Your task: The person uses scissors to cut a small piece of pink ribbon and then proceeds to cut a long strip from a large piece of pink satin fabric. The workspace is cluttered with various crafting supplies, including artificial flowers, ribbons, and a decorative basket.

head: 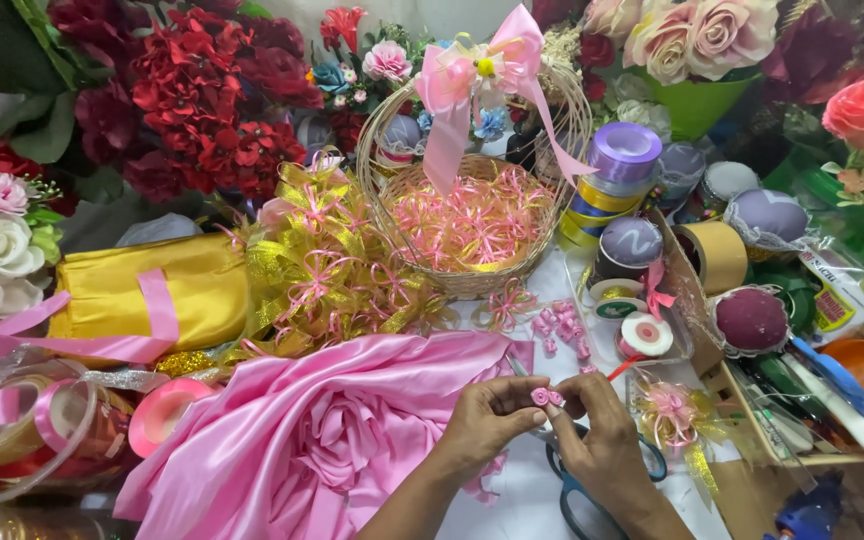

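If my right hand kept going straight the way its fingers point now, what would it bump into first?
The right hand points up and left, pinching a small pink ribbon rose together with the left hand. Probably it would first meet the left fingertips, then the pink satin fabric.

Left hand, right hand: bare, forearms unsleeved.

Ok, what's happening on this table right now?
A person's left hand and right hand meet over a cluttered craft table, pinching a small pink ribbon rosette between the fingertips. Blue-handled scissors lie under the right hand. A large pink satin fabric rose lies to the left. Behind it stands a wicker basket filled with small pink ribbon bows, with ribbon spools to its right.
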